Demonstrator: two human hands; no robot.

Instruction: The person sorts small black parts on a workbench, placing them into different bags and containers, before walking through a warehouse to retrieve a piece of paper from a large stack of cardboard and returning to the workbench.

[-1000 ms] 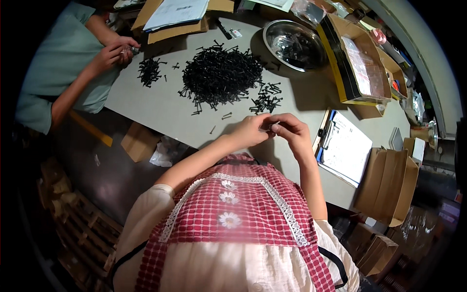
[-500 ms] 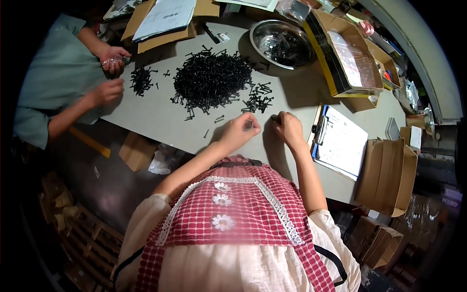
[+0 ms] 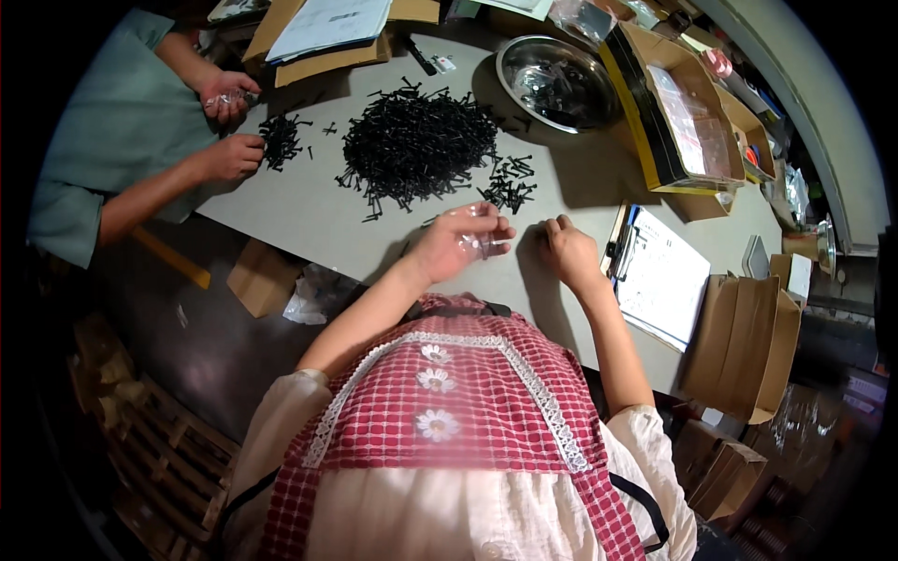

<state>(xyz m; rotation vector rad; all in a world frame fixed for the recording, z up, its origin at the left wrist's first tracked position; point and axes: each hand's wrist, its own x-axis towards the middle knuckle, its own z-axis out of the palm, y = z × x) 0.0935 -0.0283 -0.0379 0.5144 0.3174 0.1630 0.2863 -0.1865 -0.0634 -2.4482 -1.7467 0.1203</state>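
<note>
My left hand (image 3: 456,245) is curled around a small clear plastic bag (image 3: 479,241), palm side turned toward my right hand. My right hand (image 3: 571,251) is just to its right, low over the table, with its fingers pressed together; whatever they hold is hidden. Beyond my hands lies a small cluster of black screws (image 3: 510,187). A large heap of black screws (image 3: 416,140) spreads to the left of that cluster. A few loose screws lie along the heap's near edge, partly behind my left hand.
At the left, a co-worker's hand (image 3: 229,157) reaches a small screw pile (image 3: 281,140); their other hand (image 3: 226,96) holds clear plastic. A metal bowl (image 3: 510,89) and an open carton (image 3: 645,140) stand at the back right. A clipboard (image 3: 664,271) lies right of my right hand.
My left hand has turned and opened somewhat, showing more of the clear bag. My right hand has shifted slightly right and down. The co-worker's lower hand has moved right to the small pile.
</note>
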